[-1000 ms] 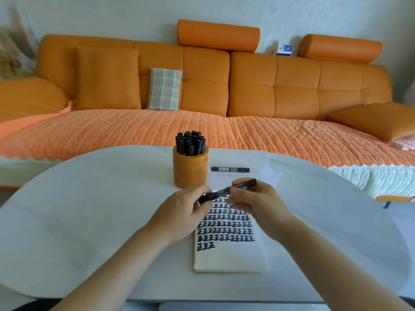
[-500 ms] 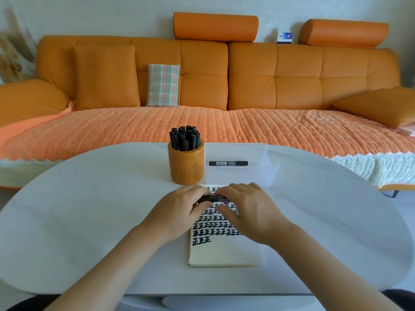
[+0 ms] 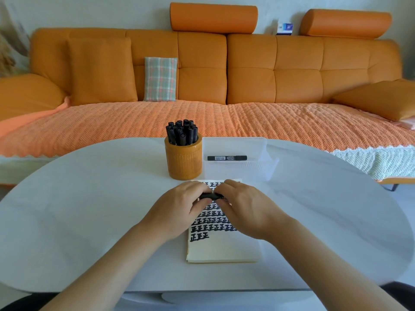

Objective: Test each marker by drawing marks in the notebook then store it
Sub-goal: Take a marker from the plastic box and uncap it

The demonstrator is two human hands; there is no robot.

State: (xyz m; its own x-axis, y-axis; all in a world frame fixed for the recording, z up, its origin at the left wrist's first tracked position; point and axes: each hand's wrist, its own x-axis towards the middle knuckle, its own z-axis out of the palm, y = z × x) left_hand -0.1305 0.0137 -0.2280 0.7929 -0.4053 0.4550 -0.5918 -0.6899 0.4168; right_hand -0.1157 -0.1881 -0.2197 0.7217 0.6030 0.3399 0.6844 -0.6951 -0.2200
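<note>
Gripping a black marker (image 3: 211, 195) at both ends with curled fingers (image 3: 197, 190) of left hand (image 3: 179, 212) and right hand (image 3: 249, 212), low over the notebook (image 3: 224, 250), above its upper rows of marks. Just beyond the notebook on the white worktop (image 3: 89, 198): to the left, an orange cup (image 3: 183, 162) packed with capped markers (image 3: 182, 133); to the right, a clear tray (image 3: 258, 169) with one loose marker (image 3: 226, 158).

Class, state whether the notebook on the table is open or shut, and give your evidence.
Open. The notebook lies flat with a cream page facing up, rows of black marks drawn on it.
</note>
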